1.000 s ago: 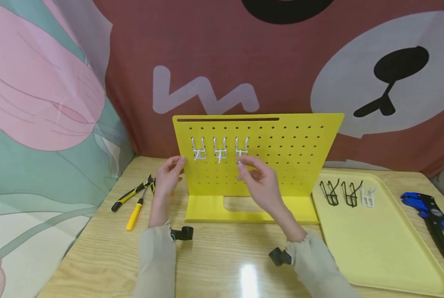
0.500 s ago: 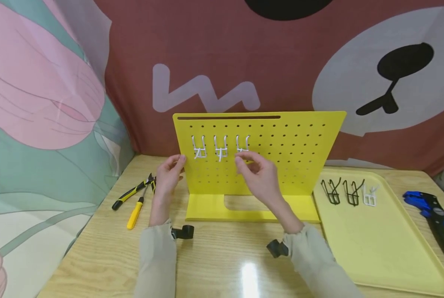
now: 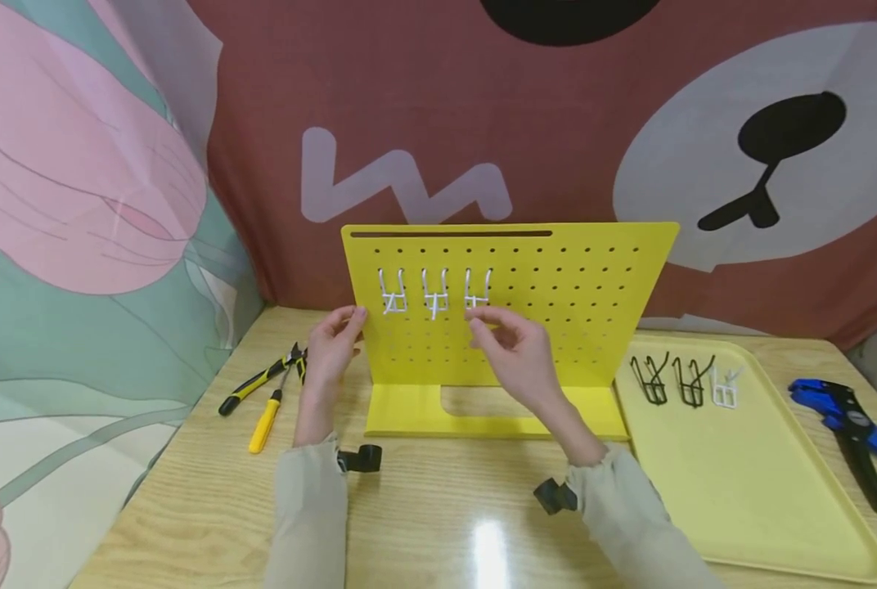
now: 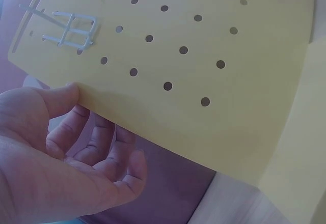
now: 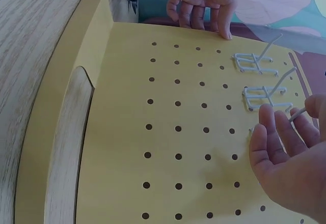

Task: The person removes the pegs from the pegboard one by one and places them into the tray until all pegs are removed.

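A yellow pegboard (image 3: 586,237) stands upright on its base in the head view. Three white wire hooks hang in its upper left part: a left hook (image 3: 393,293), a middle hook (image 3: 434,293) and a third hook (image 3: 477,286) to their right. My left hand (image 3: 330,348) grips the board's left edge, and the left wrist view puts its thumb on the front face with the fingers around the edge. My right hand (image 3: 519,360) is at the third hook, pinching its prong between thumb and fingers. In the right wrist view those fingers cover most of that hook.
A yellow tray (image 3: 762,491) at the right bears two black hooks (image 3: 652,384) and a white hook (image 3: 724,388). Beyond it lies a blue-and-black plier-like tool (image 3: 851,425). Yellow-and-black pliers (image 3: 258,384) and a yellow-handled screwdriver (image 3: 265,425) lie left of the board.
My right hand rose slightly along the third hook, covering more of it, then dropped back a little. The left hand has kept its hold on the board's edge.
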### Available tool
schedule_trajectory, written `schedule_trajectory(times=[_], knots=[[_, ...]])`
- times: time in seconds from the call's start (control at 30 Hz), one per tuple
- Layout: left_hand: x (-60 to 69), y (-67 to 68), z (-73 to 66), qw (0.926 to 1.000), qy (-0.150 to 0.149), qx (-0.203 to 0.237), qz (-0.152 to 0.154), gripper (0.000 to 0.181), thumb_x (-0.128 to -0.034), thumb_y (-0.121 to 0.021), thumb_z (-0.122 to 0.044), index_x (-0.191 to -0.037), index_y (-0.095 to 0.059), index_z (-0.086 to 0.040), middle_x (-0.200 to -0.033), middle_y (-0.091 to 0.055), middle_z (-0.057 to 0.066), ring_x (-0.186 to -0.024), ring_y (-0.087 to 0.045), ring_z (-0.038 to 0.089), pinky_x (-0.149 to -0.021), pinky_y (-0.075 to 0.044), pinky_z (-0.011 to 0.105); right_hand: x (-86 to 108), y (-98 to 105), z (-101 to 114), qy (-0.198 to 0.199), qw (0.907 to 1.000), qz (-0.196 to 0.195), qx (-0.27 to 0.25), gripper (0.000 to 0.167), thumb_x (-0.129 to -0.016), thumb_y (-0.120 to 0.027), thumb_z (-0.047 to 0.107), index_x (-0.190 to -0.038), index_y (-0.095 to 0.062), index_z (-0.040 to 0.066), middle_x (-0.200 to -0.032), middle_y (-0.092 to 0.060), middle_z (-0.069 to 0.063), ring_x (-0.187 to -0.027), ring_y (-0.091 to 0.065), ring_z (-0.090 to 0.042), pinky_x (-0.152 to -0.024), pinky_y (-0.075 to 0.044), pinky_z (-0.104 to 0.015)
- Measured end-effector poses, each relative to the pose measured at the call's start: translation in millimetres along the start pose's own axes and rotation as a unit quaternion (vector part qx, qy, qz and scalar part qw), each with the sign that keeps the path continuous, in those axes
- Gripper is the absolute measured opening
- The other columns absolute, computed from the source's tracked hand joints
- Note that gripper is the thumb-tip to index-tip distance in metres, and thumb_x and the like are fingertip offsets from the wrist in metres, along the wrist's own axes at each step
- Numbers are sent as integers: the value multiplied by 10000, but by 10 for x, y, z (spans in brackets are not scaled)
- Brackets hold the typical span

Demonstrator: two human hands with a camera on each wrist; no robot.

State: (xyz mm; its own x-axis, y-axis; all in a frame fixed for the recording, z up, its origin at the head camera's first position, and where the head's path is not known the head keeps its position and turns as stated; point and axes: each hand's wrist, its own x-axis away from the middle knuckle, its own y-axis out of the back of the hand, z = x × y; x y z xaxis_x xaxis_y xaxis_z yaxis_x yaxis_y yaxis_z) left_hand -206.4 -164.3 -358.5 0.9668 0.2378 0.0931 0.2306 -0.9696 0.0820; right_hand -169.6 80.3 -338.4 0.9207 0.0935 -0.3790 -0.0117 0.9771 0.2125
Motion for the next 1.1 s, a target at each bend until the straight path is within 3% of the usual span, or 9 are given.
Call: schedule_trajectory(times=[0.2, 0.47, 0.6, 0.9, 1.1], knots=[[5, 0, -1, 10000, 38, 0, -20, 373, -968, -578, -333, -1219, -598, -57, -1145, -590, 89, -978, -560, 200, -922, -411, 445, 26, 25, 2, -146, 9996, 207, -129, 212, -943, -610, 103, -1134, -670, 34, -1161, -666, -83, -851, -649, -379, -482, -403, -211], [11, -3, -16, 10000, 25, 42, 3, 371, -966, -584, -329, -1213, -599, -53, -1110, -596, 62, -942, -563, 169, -911, -412, 438, 97, 129, 139, 163, 9988, 287, -366, 199, -974, -562, 106, -1103, -675, 5, -1089, -669, -185, -760, -660, -232, -689, -533, -284], [12, -1, -20, 10000, 4, 22, 4, 367, -971, -576, -328, -1211, -599, -52, -1120, -588, 68, -952, -560, 177, -910, -411, 437, 135, 201, 164, 191, 9974, 364, -596, 219, -995, -528, 115, -1086, -660, -34, -1032, -675, -197, -726, -656, -177, -668, -540, -297], [9, 0, -12, 10000, -16, 6, -26, 368, -969, -577, -330, -1205, -605, -50, -1096, -590, 51, -937, -558, 169, -840, -422, 361, 259, 374, -17, -590, 9860, 656, -1416, 308, -1017, -495, 174, -1105, -582, -108, -985, -703, -100, -756, -667, -179, -696, -548, -303], [8, -3, -11, 10000, -14, 9, -5, 373, -968, -576, -336, -1206, -603, -49, -1092, -592, 46, -942, -561, 169, -848, -421, 366, 350, 488, -136, -1021, 9848, 689, -1221, 365, -1020, -491, 228, -1126, -567, -113, -989, -708, -96, -780, -669, -176, -714, -544, -304]])
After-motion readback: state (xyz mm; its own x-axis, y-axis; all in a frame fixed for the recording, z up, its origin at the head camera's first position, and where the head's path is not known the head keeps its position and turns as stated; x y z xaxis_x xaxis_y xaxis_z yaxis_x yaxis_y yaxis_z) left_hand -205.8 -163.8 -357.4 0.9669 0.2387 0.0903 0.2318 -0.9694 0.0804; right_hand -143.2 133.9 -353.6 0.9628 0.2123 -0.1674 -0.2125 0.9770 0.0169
